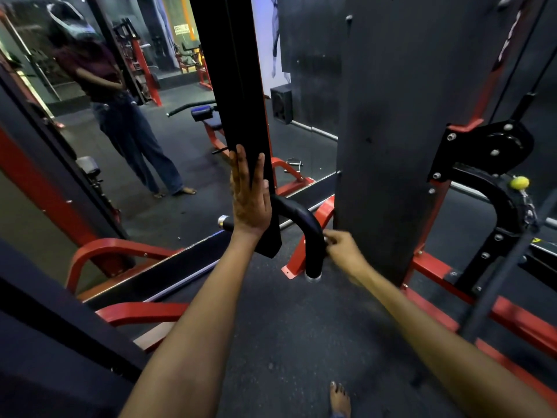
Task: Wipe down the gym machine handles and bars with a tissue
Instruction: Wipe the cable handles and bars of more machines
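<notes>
Fingers [241, 173] of the left hand [250, 200] lie straight and flat against the tall black padded upright [238, 86], while the right hand [343, 251] pinches the curved black foam-covered handle [307, 227] beside it, any tissue too small to tell.

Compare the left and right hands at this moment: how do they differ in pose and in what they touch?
The left hand lies flat, fingers straight and pointing up, against the black upright post; the right hand has curled fingers at the side of the curved black handle.
The left hand is sharp; the right hand is blurred.
The left hand sits higher than the right hand.
No tissue is plainly visible in either. Both are bare and touch the same machine.
</notes>
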`<state>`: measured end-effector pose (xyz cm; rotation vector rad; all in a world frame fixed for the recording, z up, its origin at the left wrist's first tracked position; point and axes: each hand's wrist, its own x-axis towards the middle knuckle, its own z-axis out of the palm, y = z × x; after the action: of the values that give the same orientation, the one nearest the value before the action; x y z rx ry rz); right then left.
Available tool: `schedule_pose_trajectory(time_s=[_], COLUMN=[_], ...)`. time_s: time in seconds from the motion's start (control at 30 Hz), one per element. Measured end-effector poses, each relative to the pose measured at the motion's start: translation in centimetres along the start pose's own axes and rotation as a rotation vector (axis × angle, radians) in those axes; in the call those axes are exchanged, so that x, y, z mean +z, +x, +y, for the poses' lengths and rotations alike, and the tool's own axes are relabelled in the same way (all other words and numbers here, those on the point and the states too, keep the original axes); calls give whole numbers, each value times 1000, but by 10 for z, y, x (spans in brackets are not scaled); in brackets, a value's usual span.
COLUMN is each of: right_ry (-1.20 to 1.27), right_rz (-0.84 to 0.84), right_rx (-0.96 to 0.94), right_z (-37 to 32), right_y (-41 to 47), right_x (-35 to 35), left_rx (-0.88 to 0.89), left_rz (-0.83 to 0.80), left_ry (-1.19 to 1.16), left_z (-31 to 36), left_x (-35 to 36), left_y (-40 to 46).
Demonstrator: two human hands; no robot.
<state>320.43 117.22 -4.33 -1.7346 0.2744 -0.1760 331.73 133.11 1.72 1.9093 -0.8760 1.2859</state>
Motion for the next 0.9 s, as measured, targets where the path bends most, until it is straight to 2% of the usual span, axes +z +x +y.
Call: schedule_pose_trajectory(time_s=[0.1,0.17,0.27,0.33,0.4,0.47,0.53,0.6,0.67,0.7,0.8,0.9], right_ry=[234,225,18,-208,-281,-173,-92,-153,-275,-326,-467,-749], right_rz=[75,134,193,128,146,318,466,370,157,96,49,-51], right_rx=[-93,-149,-68,39,120,38,-248,-575,-756,-788,-814,-854], right_z=[-30,-24,23,51,51,23,-14,-29,-16,-3,53,89], right_y=[0,-11,-30,-33,-26,-21,-21,-24,-31,-35,-44,-52], right_x=[-8,-4,11,14,8,1,-4,-3,2,4,-5,-26], left_rx=[2,1,-5,-6,5,14,7,-2,1,5,15,23], left_rz=[3,3,-10,-15,-16,-23,-21,-15,-12,-15,-31,-39], left_ry=[-5,-7,-1,-3,0,1,0,4,7,9,6,2], left_z=[0,1,2,1,1,1,0,1,2,1,-1,-1], left_x=[1,1,-1,-2,-3,-4,-3,-3,-3,-3,-3,-3], left_y=[-1,-1,-1,-1,-2,-2,-1,-2,-2,-2,-2,-1])
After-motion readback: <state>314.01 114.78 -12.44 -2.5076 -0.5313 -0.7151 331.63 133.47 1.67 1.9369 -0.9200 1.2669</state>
